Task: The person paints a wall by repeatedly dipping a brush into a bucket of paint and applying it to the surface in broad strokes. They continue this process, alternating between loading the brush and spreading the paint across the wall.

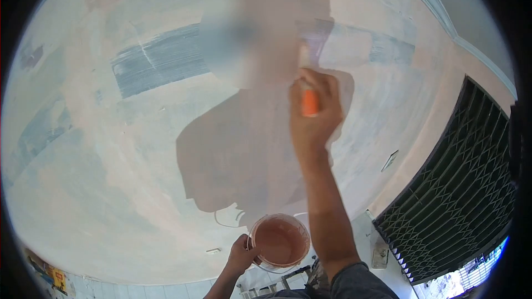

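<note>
My right hand [318, 105] is raised against the wall, its fingers wrapped round a paintbrush [310, 103] with an orange handle. The brush end points up at the wall [149, 149]; a blurred patch beside it hides part of the surface there. Low in the view, my left hand [241, 256] grips the side of a small white bucket [284, 220] at its rim. Pinkish-brown paint [277, 243] lies inside, and a thin wire handle hangs round the bucket's near side. Streaky grey-blue bands [160, 58] run across the pale pinkish wall.
A dark folding metal gate [449, 188] stands at the right. Two small plates, one a switch plate [390, 160] and one an outlet [213, 251], are on the wall. Below me are pale floor tiles [138, 291] and metal rungs [271, 288]. A cornice [438, 11] edges the ceiling.
</note>
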{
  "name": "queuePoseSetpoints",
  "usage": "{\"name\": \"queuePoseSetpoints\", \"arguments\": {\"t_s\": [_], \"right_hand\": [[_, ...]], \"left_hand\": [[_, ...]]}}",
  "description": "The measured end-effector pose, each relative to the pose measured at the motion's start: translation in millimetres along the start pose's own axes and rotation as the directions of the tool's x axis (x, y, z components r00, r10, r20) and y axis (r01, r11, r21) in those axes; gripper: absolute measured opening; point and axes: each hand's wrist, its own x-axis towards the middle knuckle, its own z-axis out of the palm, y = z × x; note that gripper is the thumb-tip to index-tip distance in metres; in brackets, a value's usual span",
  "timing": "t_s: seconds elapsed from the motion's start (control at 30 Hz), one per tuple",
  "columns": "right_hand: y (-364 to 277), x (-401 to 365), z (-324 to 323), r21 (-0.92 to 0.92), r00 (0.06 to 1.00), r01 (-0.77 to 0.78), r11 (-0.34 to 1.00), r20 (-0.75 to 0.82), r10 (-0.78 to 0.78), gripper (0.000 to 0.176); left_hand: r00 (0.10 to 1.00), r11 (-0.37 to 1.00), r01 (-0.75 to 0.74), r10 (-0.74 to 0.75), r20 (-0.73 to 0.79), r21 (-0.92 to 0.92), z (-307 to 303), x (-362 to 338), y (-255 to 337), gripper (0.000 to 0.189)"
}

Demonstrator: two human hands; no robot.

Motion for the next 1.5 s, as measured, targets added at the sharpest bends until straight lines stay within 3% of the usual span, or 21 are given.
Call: {"name": "queuePoseSetpoints", "arguments": {"t_s": [0.07,0.2,0.27,0.3,0.4,0.47,0.53,0.57,0.6,0.63,0.7,0.77,0.83,0.97,1.03,1.1,1.2,1.23,1.27,1.37,1.5], "right_hand": [[-28.4,-17.9,19.1,0.116,0.993,-0.096,0.989,0.078,0.087,0.023],[-118.9,-52.9,44.8,0.287,0.976,-0.040,0.957,0.215,-0.024,0.036],[-164.3,-60.0,45.8,0.554,0.980,-0.128,0.823,0.196,0.020,0.033],[-176.7,-61.0,37.1,0.604,0.965,-0.089,0.792,0.248,-0.080,0.032],[-185.4,-60.0,10.2,0.759,0.986,-0.075,0.647,0.154,-0.066,0.041],[-153.3,-59.8,-20.8,0.788,0.937,-0.284,0.546,0.349,-0.017,0.043],[-110.4,-58.5,-52.9,0.652,0.932,-0.340,0.678,0.328,0.153,0.016],[-101.1,-54.0,-69.6,0.647,0.858,-0.501,0.576,0.286,0.426,0.012],[-56.2,-74.0,-89.0,0.637,0.778,-0.605,0.477,0.346,0.525,0.014],[-42.1,-66.7,-104.7,0.723,0.579,-0.649,0.237,0.267,0.771,0.015],[31.1,-86.5,-154.4,0.715,0.402,-0.695,0.084,0.289,0.869,0.021],[71.1,-106.8,-184.6,0.630,0.270,-0.763,0.145,0.107,0.957,0.033],[109.1,-143.0,-215.2,0.456,0.261,-0.864,0.212,0.048,0.964,0.030],[141.6,-244.9,-250.5,0.093,0.097,-0.991,0.098,-0.019,0.995,0.026],[149.7,-315.2,-267.5,-0.075,0.132,-0.987,0.139,0.096,0.987,0.019],[128.1,-363.0,-265.0,-0.207,0.044,-0.975,0.083,0.187,0.981,0.015],[103.7,-455.8,-268.5,-0.401,0.246,-0.797,0.452,0.467,0.849,0.011],[90.6,-472.5,-270.5,-0.499,0.161,-0.722,0.480,0.553,0.817,0.009],[77.3,-485.7,-270.7,-0.628,-0.043,-0.652,0.424,0.589,0.807,0.009],[54.7,-564.1,-287.7,-0.510,0.037,-0.601,0.615,0.751,0.659,0.016],[39.8,-594.1,-291.6,-0.643,-0.156,-0.462,0.610,0.736,0.658,0.023]], "left_hand": [[1.000,0.997,0.015,-0.015,-0.005,-0.079,0.0,-0.6,1.7,0.018],[1.000,1.000,0.020,-0.020,0.001,-0.018,1.7,8.8,-13.1,0.020],[0.976,0.960,-0.189,0.207,0.069,-0.206,6.0,24.8,-35.6,0.025],[0.856,0.852,-0.508,0.516,0.039,-0.123,8.3,35.4,-60.9,0.030],[0.909,0.909,-0.400,0.410,0.076,-0.117,3.1,23.7,-52.6,0.027],[0.947,0.949,-0.291,0.304,0.100,-0.123,0.3,16.1,-41.1,0.024],[0.977,0.980,-0.156,0.172,0.128,-0.127,-3.4,7.1,-34.8,0.021],[0.994,0.993,-0.075,0.081,0.070,-0.091,-5.9,4.7,-33.8,0.019],[1.000,0.998,0.020,-0.019,0.011,-0.056,-8.9,2.0,-31.0,0.020],[1.000,1.000,0.027,-0.027,-0.014,-0.011,-8.7,-0.3,-20.8,0.026],[0.999,0.999,0.022,-0.021,-0.039,0.032,-19.6,1.3,-31.2,0.014],[0.996,0.998,0.069,-0.069,-0.053,0.003,-27.5,3.4,-36.0,0.017],[0.996,0.997,0.067,-0.066,-0.067,0.023,-27.9,1.4,-28.2,0.009],[0.985,0.990,0.139,-0.139,-0.107,0.000,-37.7,-2.0,-21.8,0.016],[0.979,0.986,0.164,-0.163,-0.124,0.000,-45.4,-1.7,-25.3,0.017],[0.973,0.983,0.185,-0.181,-0.142,0.011,-49.5,-5.1,-27.3,0.018],[0.967,0.975,0.213,-0.202,-0.155,0.062,-52.3,-7.7,-31.9,0.019],[0.960,0.972,0.226,-0.212,-0.181,0.064,-53.8,-10.6,-35.8,0.020],[0.955,0.971,0.231,-0.214,-0.204,0.065,-54.0,-9.4,-39.8,0.021],[0.947,0.965,0.253,-0.233,-0.219,0.066,-51.3,-11.3,-49.2,0.024],[0.932,0.963,0.269,-0.255,-0.257,0.020,-42.6,-10.0,-56.5,0.030]]}}
